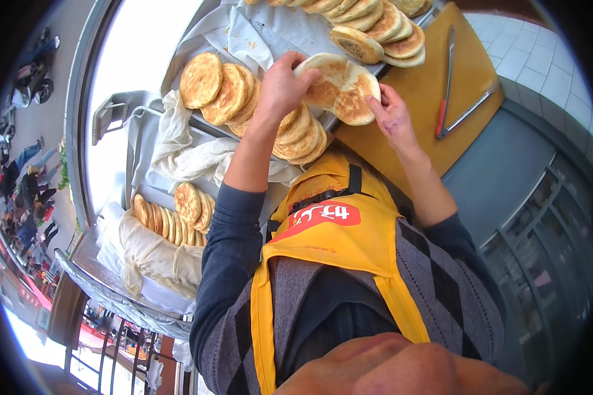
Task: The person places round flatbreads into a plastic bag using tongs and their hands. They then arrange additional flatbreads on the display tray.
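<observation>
A browned flatbread (343, 89), creased across its middle, is held up between both hands. My left hand (287, 84) grips its left edge with thumb and fingers. At its right edge, my right hand (392, 114) pinches the rim. Beneath and to the left, round flatbreads (202, 81) lie overlapped in a row on a cloth-lined tray (192, 44). More flatbreads (400, 34) are stacked along the tray's upper right; one disc (357, 44) there shows a dark, speckled face.
Metal tongs with red on one arm (444, 108) lie spread on a yellow-brown board (425, 84) at right. Cream cloths (188, 158) lie left, beside a cloth-lined container with more flatbreads (165, 222). Beyond the counter's left edge, people and motorbikes stand outdoors.
</observation>
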A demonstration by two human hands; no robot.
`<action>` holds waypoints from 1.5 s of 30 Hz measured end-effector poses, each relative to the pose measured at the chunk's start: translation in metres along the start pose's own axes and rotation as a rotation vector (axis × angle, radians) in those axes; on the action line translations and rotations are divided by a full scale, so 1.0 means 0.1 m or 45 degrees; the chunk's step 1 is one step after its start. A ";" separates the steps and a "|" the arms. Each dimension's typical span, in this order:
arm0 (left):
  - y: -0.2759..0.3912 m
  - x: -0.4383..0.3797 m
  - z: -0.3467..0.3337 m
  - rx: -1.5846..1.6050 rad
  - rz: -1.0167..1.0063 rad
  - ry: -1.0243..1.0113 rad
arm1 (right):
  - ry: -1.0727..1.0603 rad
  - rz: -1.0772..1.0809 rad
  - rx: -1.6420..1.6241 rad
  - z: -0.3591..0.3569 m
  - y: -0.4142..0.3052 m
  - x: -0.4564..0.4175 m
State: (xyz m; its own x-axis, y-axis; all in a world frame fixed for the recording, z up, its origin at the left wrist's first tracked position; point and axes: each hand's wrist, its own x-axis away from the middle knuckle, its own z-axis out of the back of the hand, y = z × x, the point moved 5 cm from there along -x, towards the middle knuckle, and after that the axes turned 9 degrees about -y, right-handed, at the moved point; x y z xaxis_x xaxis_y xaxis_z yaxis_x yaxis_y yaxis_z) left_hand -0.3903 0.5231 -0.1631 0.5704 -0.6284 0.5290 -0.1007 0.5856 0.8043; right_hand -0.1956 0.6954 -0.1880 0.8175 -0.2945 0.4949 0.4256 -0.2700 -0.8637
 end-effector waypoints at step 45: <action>0.73 0.25 -0.12 -0.517 -0.763 -0.056 | -0.386 -0.074 -0.026 0.35 -0.44 0.11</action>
State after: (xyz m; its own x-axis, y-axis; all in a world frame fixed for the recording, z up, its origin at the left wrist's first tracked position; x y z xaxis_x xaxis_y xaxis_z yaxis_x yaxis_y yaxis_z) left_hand -0.3739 0.5563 -0.0940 0.3989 -0.9158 0.0463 0.5345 0.2732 0.7998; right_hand -0.1921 0.7362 -0.1481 0.8719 0.0083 0.4895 0.4695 -0.2976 -0.8313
